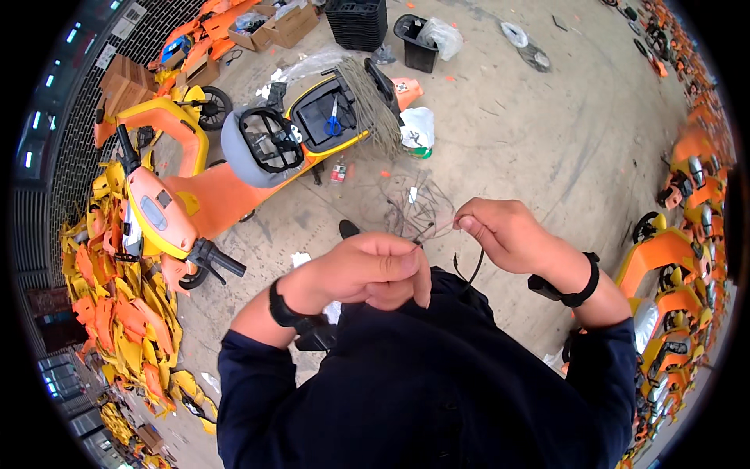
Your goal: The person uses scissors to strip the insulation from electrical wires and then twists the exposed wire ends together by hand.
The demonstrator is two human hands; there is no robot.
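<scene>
My left hand (375, 270) is closed in a pinch in front of my chest, on the dark tip of a thin cable. My right hand (506, 233) pinches the same cable between thumb and fingertips, a short way to the right. A black length of the cable (479, 266) hangs in a loop below the right hand; a thin stretch spans the gap between the hands. Beyond them stands an orange and yellow scooter (215, 199) with its grey seat (240, 148) tipped up. Blue-handled scissors (333, 125) lie in its black storage tray, beside a bundle of thin grey cables (369, 102).
Loose tangled wires (418, 207) lie on the concrete floor past my hands. Yellow and orange body panels (125, 313) are heaped at left. More scooters (664, 266) line the right side. A black bin (416, 55), stacked black crates (357, 23) and cardboard boxes (291, 27) stand at the back.
</scene>
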